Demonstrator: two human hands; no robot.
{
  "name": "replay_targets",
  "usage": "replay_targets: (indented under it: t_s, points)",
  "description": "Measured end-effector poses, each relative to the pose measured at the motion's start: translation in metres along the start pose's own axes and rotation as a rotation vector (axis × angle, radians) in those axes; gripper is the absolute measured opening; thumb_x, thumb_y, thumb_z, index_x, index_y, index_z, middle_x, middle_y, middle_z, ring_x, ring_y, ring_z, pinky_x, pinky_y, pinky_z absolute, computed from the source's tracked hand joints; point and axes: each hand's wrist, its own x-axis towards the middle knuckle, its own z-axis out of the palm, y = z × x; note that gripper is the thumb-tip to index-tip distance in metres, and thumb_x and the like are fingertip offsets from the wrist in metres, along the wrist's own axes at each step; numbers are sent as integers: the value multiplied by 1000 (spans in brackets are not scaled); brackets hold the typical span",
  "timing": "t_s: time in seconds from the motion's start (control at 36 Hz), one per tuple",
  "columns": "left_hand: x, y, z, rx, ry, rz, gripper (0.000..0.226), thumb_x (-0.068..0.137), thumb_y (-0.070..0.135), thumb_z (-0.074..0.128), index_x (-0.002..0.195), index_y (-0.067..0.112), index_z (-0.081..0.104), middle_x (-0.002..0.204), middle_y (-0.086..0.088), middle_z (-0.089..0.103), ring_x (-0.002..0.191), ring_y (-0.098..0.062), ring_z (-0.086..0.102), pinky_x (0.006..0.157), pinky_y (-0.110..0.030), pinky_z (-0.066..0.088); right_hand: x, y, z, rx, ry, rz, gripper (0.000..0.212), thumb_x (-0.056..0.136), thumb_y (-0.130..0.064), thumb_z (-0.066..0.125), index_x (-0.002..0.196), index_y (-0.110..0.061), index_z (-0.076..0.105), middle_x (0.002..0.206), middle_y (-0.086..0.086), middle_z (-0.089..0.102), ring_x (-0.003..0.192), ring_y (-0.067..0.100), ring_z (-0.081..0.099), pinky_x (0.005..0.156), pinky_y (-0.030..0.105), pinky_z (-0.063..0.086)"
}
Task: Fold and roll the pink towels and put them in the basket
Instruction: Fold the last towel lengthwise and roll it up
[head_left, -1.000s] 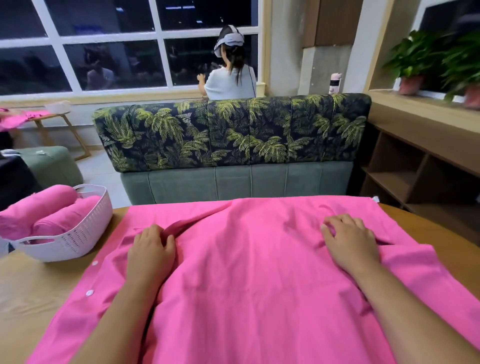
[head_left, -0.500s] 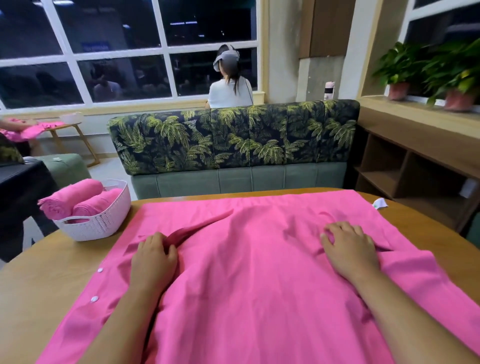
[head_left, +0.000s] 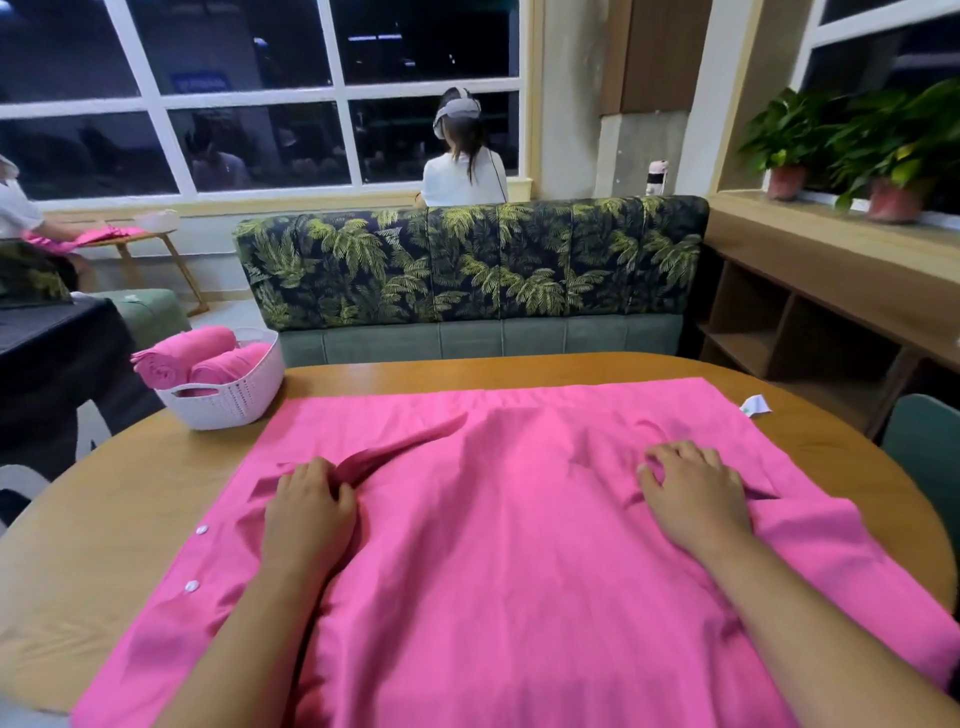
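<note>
Towel (head_left: 519, 561) under left hand (head_left: 309, 519), right hand (head_left: 693, 493) | basket (head_left: 231, 408) apparently clear of edge

Lounge-like room, palm-print sofa (head_left: 467, 260), big windows (head_left: 260, 93), potted plants (head_left: 852, 145), wooden shelving (head_left: 810, 322)

A pink towel (head_left: 519, 545) lies spread and creased; two rolled pink towels (head_left: 208, 356) sit in the white basket (head_left: 234, 400).

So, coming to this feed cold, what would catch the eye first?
The big pink towel spread over the wooden table, with the left hand and right hand resting on it. At the table's far left corner, a white basket holds two rolled pink towels. Behind stands a palm-print sofa back.
</note>
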Motion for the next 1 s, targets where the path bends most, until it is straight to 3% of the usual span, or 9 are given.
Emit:
replay_targets:
  t_s: [0.25,0.47,0.56,0.67,0.81,0.92,1.0]
  points:
    - [-9,-3,-13,43,-61,36,14,89,24,62,91,19,48,102,-13,63,101,-38,56,83,-49,45,0,-4,-1,3,-30,-37,39,104,-45,40,135,-32,59,140,-2,55,127,24,49,107,46,41]
    - [40,-39,-29,146,-183,143,30,87,37,71,114,28,65,116,1,67,111,-31,57,92,-44,45,57,-64,6,154,-45,-130,28,97,-36,51,118,-36,69,126,-4,65,119,27,55,102,43,46]
    - [54,-54,-41,56,-286,167,30,87,42,72,115,32,66,119,7,69,109,-24,60,93,-39,45,80,-91,16,240,-71,-197,22,94,-33,55,109,-35,71,122,-6,67,116,26,57,101,44,48]
    - [64,-63,-61,-121,-451,188,23,86,46,79,102,35,68,104,11,72,89,-1,62,80,-27,45,105,-124,29,302,-134,-299,16,97,-34,56,101,-35,71,110,-8,68,108,22,60,98,44,50]
    - [68,-89,-68,-88,-630,210,49,78,50,86,121,44,63,112,30,66,103,12,59,88,-9,43,128,-154,43,358,-197,-428,24,99,-36,55,92,-24,74,98,-9,71,98,20,64,89,39,51]
    - [78,-97,-58,-126,-572,234,35,82,38,71,116,46,65,124,38,58,113,12,58,98,-10,43,133,-156,66,392,-138,-451,24,103,-37,55,110,-32,77,122,-10,71,117,20,59,105,40,46]
    - [85,-98,-49,-134,-491,255,29,82,32,63,107,46,67,122,38,59,111,11,59,98,-10,41,130,-155,73,276,-187,-446,39,106,-46,44,141,-40,62,153,-14,52,143,16,43,121,41,32]
